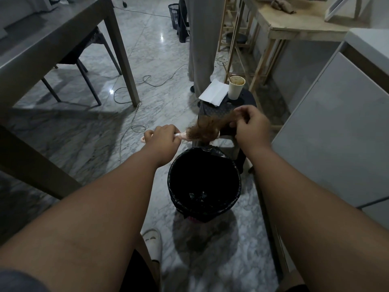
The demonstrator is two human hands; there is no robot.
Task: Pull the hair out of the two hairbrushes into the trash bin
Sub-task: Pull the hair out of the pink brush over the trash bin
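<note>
A pink hairbrush (189, 137) is held level just beyond the far rim of the trash bin (235, 171), which is lined with a black bag. My left hand (163, 137) grips the brush by its handle. A clump of brown hair (209, 126) sits tangled on the brush head and stretches up to the right. My right hand (248, 123) pinches the far end of that hair, above and right of the brush. A second hairbrush is not in sight.
Behind the bin stands a dark stool (229, 108) with a paper cup (236, 87) and white paper (213, 92) on it. A person's legs (201, 45) stand beyond. A grey table (52, 32) is left, white cabinets (336, 133) right, cables (130, 91) on the marble floor.
</note>
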